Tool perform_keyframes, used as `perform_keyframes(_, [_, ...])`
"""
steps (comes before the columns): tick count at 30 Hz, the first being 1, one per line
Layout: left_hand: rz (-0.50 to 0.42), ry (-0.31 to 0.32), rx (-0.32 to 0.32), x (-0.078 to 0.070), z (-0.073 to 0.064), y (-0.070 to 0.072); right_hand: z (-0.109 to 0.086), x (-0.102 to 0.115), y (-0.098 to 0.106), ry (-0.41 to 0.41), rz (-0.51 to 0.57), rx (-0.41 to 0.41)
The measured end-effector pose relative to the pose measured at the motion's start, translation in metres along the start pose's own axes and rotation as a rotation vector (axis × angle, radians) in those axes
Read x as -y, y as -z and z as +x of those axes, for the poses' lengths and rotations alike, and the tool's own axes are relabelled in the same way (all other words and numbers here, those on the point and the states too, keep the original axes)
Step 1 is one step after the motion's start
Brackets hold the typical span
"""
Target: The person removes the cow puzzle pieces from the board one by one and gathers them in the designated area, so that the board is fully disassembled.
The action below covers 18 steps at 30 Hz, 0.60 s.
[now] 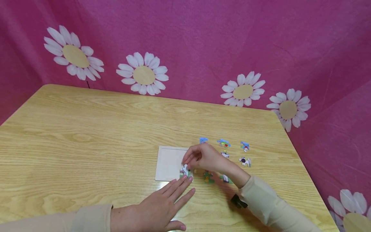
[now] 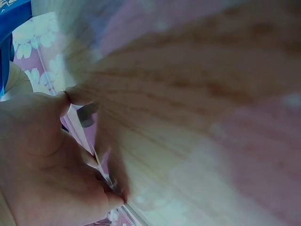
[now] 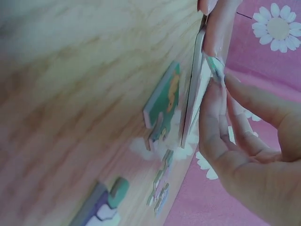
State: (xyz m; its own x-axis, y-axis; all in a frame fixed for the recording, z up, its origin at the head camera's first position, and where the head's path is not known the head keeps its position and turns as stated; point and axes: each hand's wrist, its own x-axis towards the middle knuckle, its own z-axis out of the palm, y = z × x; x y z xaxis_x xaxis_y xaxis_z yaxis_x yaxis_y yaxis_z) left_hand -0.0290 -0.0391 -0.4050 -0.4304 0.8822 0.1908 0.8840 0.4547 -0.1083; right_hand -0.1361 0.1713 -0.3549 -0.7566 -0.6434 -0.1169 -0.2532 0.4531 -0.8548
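Note:
A shallow pale puzzle tray (image 1: 168, 164) lies on the table. Over its lower right corner is a white and green jigsaw piece (image 1: 184, 170), tilted up in the right wrist view. My right hand (image 1: 204, 157) pinches this jigsaw piece (image 3: 215, 67) between thumb and fingers. With fingers extended, my left hand (image 1: 166, 203) reaches to the tray's near edge, its fingertips at the lower end of the piece. In the left wrist view the left hand (image 2: 51, 160) lies low against the table, and its fingertips are hard to make out.
Several loose jigsaw pieces lie right of the tray, among them a blue one (image 1: 244, 146), a white and black one (image 1: 245, 161) and a green one (image 1: 208, 177). Some are partly behind the right hand. A pink flowered cloth (image 1: 191, 48) hangs beyond the wooden table (image 1: 87, 135).

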Motion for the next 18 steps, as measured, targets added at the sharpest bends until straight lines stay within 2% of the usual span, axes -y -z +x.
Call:
perform_keyframes(7, [-0.020, 0.005, 0.016, -0.0003, 0.0001, 0.0016, -0.0016, -0.0009, -0.0023, -0.030, 0.024, 0.011])
perform_keyframes(13, [-0.021, 0.004, 0.015, -0.0004, -0.0002, -0.0003, -0.0041, -0.0010, -0.0034, -0.030, 0.006, 0.059])
perform_keyframes(18, [-0.023, 0.005, 0.024, -0.0004, -0.0005, 0.0014, -0.0046, 0.0004, -0.0013, -0.003, -0.028, 0.038])
